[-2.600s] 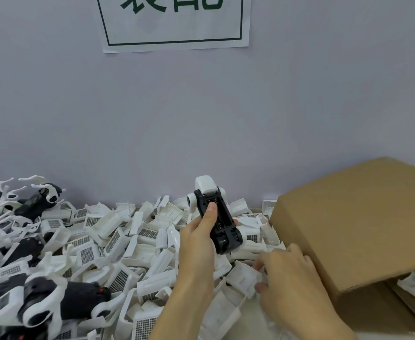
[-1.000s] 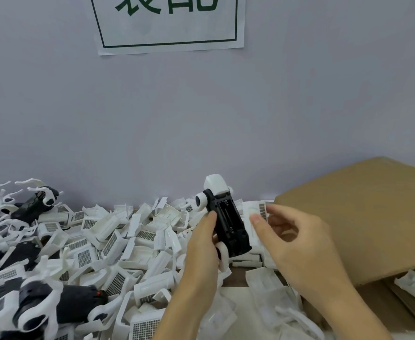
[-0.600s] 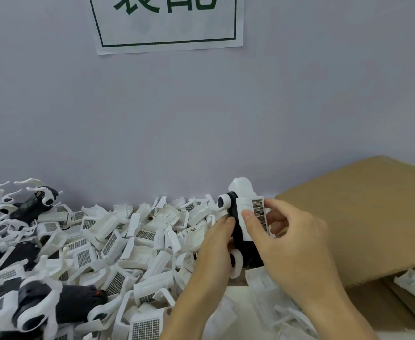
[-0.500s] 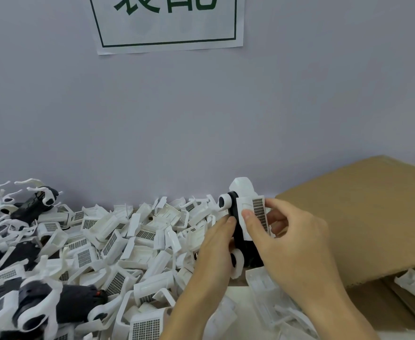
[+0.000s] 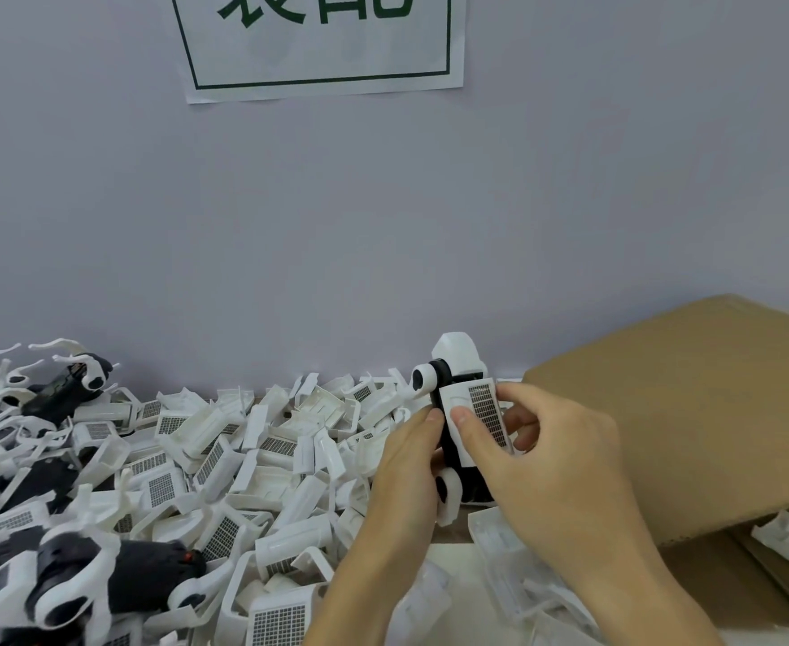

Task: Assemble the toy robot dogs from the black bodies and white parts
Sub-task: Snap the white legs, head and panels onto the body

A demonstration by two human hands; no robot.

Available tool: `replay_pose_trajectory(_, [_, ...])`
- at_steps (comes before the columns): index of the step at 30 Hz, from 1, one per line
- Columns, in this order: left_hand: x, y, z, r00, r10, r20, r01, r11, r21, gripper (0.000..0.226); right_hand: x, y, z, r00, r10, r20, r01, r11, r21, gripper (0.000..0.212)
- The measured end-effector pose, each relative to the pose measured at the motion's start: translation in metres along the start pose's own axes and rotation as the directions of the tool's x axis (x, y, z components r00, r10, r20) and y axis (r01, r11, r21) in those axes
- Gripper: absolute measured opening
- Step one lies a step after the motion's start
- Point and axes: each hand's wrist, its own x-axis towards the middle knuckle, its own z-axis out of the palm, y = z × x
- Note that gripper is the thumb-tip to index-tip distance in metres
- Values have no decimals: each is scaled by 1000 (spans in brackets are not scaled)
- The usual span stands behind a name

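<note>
a second ago the right hand (image 5: pixel 565 463) was only bringing a white cover (image 5: pixel 478 424) toward the open side of the black body (image 5: pixel 448 440); now the cover lies flat against that side, and since half a second ago almost nothing has shifted, so this looks like the seating press rather than the approach. the right thumb (image 5: pixel 469 424) presses on the cover's face while the other fingers curl round behind it, pinching cover and body together. the left hand (image 5: pixel 406 487) grips the body from the left, thumb tip against its black edge just beside the cover. the toy is held upright above the bench, between the pile of white parts (image 5: pixel 224 459) and the cardboard box (image 5: pixel 690 412), its white head (image 5: pixel 457 356) on top and a white wheel-like joint (image 5: pixel 425 377) at the upper left. if the cover has clicked in, this dog is one step nearer done, with legs likely still to come, going by the finished dogs (image 5: pixel 71 575) at the left. whether it has actually snapped home cannot be told: the right edge of the cover and the whole far side of the body are behind the right fingers, and the lower end of the toy is hidden by both hands. a second white joint (image 5: pixel 448 494) peeks out low between the palms. the wall sign (image 5: pixel 322 44) is cut off at the top, the box runs out of frame at the right, and the clear trays (image 5: pixel 513 571) under the wrists are hard to make out.
</note>
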Motion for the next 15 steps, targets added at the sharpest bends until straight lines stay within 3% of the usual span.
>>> replay_pose_trajectory(4, [2, -2, -1, 999, 28, -28, -26, 998, 55, 40, 0, 2, -1, 998, 31, 53, -30, 999, -24, 23])
replay_pose_trajectory(7, [0, -1, 1, 998, 63, -26, -61, 995, 82, 54, 0, 0, -1, 1000, 31, 5, -30, 999, -35, 22])
replay_pose_trajectory(10, [-2, 1, 2, 995, 71, 65, -74, 996, 49, 60, -2, -2, 2, 998, 55, -44, -57, 997, -44, 23])
replay_pose_trajectory(15, [2, 0, -5, 984, 147, 105, -155, 986, 67, 66, -6, -6, 7, 996, 51, 73, -41, 989, -141, 31])
